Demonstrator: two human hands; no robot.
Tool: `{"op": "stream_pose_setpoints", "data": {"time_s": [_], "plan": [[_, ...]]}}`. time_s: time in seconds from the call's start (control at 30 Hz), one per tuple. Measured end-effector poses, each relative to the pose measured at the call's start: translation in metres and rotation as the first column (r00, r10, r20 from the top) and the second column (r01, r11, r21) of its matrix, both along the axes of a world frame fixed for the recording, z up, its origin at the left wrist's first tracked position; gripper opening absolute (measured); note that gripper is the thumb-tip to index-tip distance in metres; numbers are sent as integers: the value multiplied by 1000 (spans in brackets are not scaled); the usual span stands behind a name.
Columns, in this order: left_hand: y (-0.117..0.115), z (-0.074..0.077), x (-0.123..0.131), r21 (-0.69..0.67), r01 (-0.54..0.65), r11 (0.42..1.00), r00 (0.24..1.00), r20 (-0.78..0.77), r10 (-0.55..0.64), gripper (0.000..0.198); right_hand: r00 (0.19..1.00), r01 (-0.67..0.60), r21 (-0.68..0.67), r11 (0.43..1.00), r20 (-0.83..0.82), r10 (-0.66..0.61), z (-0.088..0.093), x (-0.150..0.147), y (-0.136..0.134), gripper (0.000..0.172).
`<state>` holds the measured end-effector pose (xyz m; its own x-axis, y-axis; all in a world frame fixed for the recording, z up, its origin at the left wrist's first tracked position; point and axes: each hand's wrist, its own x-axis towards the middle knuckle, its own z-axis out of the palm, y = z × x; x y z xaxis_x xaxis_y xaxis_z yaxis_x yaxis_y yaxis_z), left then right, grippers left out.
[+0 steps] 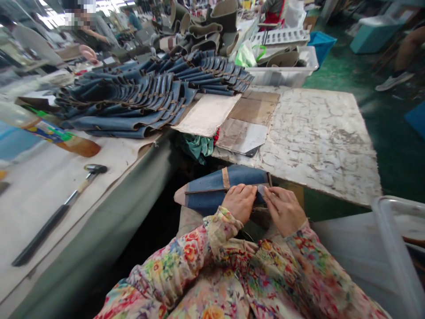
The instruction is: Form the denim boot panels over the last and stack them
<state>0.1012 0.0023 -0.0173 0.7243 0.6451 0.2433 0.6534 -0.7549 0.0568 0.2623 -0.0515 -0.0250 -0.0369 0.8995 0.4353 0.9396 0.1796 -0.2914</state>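
Note:
A blue leather piece [212, 181], like a boot shaft with a tan strip across it, a seam along it and a pale pointed end, lies over my lap. My left hand [241, 204] is on the near side of its seam, fingers curled and pressed onto the leather. Close beside it, my right hand [286, 212] pinches a small, pale, rounded flat object [261, 190] against the seam near the piece's right end. What kind of object this is I cannot make out. The fingertips of both hands almost meet, and part of the leather's lower edge is hidden behind them.
Left, a hammer [63, 210] and a bottle [66, 137] lie on a covered table. Overlapping blue leather pieces [133, 97] are heaped ahead. A worn white board [318, 133] holds cardboard sheets [244, 133]. Plastic bins stand behind it and at right [395, 248]. Other people are further off.

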Motion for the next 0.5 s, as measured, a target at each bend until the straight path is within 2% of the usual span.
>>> {"op": "stream_pose_setpoints", "data": {"time_s": [0.23,0.5], "plan": [[0,6,-27,18,-57,998,998,9,57,30,997,-61,-48,997,-48,59,6,-29,13,30],[-8,3,-65,51,-169,984,982,100,163,33,983,-183,-127,975,-18,182,14,-64,25,33]]}}
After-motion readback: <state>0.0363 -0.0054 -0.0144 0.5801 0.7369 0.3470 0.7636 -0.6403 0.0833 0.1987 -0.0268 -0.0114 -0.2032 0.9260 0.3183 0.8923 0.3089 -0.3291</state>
